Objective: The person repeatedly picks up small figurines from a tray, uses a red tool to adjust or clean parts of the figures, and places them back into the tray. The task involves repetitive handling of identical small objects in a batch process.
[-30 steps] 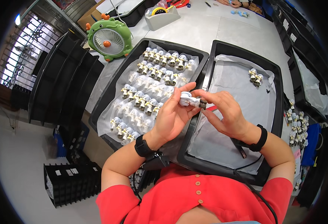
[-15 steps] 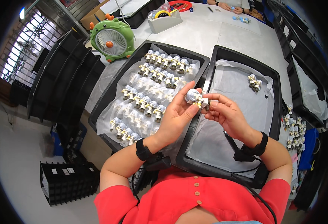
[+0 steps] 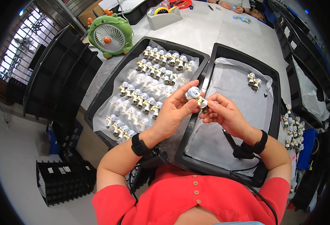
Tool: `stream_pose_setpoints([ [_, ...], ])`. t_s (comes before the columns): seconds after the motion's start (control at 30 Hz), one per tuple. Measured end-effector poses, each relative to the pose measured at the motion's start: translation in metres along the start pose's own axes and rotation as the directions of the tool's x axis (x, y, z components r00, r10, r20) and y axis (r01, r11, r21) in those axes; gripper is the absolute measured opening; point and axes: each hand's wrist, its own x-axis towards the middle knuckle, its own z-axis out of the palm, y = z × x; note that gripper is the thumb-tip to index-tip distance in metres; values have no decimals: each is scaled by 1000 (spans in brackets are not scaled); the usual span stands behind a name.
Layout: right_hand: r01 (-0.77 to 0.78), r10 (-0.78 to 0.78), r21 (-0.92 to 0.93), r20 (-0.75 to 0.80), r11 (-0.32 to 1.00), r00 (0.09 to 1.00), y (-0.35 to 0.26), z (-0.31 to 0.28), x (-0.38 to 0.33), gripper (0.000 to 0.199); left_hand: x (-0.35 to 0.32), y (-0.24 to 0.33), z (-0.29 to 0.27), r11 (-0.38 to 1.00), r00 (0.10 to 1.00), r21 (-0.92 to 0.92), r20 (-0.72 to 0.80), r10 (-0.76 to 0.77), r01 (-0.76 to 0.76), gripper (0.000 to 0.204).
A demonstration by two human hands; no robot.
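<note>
Between my two hands is a small figurine (image 3: 193, 93) with a pale blue-white head, a white body and dark legs. My left hand (image 3: 177, 110) grips it by the head and upper body, palm turned up. The fingers of my right hand (image 3: 225, 112) pinch its lower end. Under my left forearm lies a black tray (image 3: 93, 112) holding rows of similar figurines (image 3: 142, 100), some covered by translucent sheet. Below my right hand sits a second black tray (image 3: 243, 50), lined with white sheet (image 3: 217, 138); two figurines (image 3: 254, 81) lie near its far right corner.
A green fan (image 3: 110, 35) stands beyond the left tray, and a tape dispenser (image 3: 164, 18) farther back. More figurines (image 3: 293, 131) cluster at the right. Stacked black trays (image 3: 56, 78) rise at the left. Another person's hands (image 3: 232, 6) work at the far edge.
The figurine has turned slightly in my hands, with more of the back of its head showing. Both hands stay on it, and the whole view has shifted a little.
</note>
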Motion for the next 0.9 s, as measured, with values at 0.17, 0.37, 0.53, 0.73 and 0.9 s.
stream_pose_setpoints([
  [0.17,14,-14,-54,4,998,1000,-2,4,0,28,-2,0,5,989,995,112,-10,98,-97,57],
  [0.37,62,-59,-140,29,988,998,-1,9,-2,30,-1,0,5,981,996,172,-15,91,-88,56],
  [0.53,163,-162,-184,17,969,987,5,3,1,26,-1,-3,6,986,998,151,21,63,-65,59],
  [0.73,167,-170,-208,4,964,985,1,6,-1,21,-2,1,6,992,999,129,36,8,-13,65],
  [0.9,191,-193,-289,21,938,981,2,6,-2,20,-4,0,9,983,999,177,40,29,-36,66],
])
